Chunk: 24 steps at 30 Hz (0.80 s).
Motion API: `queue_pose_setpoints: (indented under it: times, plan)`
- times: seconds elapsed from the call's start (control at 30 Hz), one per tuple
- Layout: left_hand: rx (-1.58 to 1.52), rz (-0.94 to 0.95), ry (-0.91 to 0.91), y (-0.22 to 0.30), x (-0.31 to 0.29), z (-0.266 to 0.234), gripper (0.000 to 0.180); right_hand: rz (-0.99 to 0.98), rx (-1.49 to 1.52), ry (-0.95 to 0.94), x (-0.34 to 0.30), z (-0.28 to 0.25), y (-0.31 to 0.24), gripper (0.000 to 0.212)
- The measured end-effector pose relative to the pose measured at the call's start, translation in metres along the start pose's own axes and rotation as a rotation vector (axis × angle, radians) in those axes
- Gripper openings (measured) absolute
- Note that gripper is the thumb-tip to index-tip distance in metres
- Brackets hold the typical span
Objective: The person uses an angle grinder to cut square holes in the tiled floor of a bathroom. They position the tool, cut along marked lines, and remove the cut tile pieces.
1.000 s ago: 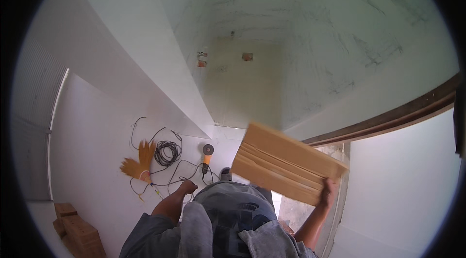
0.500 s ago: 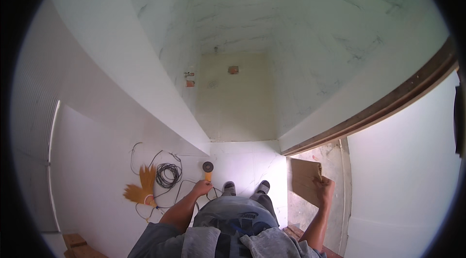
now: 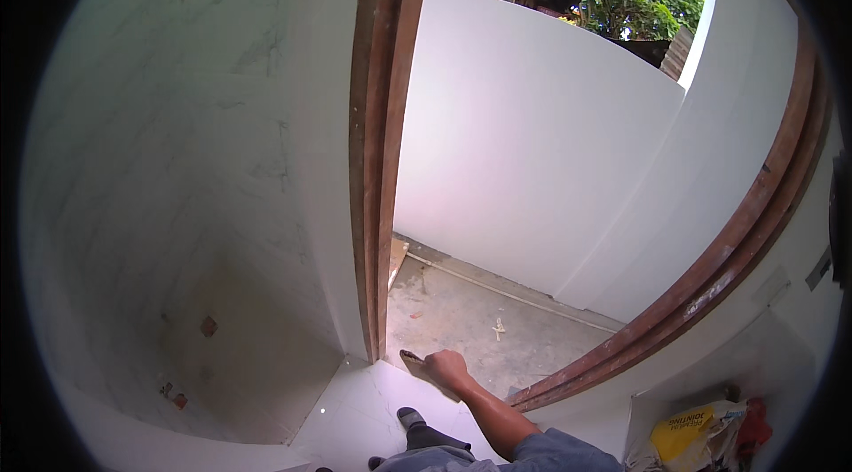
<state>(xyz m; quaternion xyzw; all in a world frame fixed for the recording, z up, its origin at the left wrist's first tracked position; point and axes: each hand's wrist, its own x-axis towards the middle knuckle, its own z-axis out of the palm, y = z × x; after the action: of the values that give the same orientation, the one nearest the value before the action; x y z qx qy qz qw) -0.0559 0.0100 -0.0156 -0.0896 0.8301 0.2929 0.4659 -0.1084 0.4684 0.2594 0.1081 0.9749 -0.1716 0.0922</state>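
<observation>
My right hand [image 3: 447, 369] is closed round the edge of a folded piece of brown cardboard [image 3: 414, 364]. Most of the cardboard is hidden behind the fingers and forearm. Hand and cardboard are at the doorway, above the border between the white tile floor [image 3: 342, 401] and the rough concrete [image 3: 461, 303] outside. My left hand is outside this view, so what it holds cannot be seen.
A brown wooden door frame [image 3: 377, 161] bounds the opening on both sides. Beyond the concrete stands a white wall [image 3: 532, 144]. Yellow and white bags [image 3: 688, 432] lie at the lower right. Left is a marbled tile wall [image 3: 222, 117].
My view has swung right to face the doorway. The left hand, which held an orange angle grinder, has gone out of view, as have the broom and cable. My right hand still grips the cardboard.
</observation>
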Motion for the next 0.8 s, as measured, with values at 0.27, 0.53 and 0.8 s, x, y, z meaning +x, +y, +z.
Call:
queue_pose_setpoints:
  times: [0.27, 0.53, 0.8]
  plan:
    - [0.006, 0.282, 0.069, 0.111, 0.007, -0.06, 0.042, -0.356, 1.657, -0.115, -0.016, -0.03, 0.022, 0.068]
    - [0.023, 0.344, 0.092, 0.134, -0.002, -0.071, 0.043, -0.037, 0.198, -0.073, 0.007, -0.03, -0.017, 0.028]
    - [0.041, 0.307, 0.101, 0.124, -0.005, -0.074, 0.044, -0.084, 2.02, -0.229, 0.01, -0.028, -0.025, 0.07]
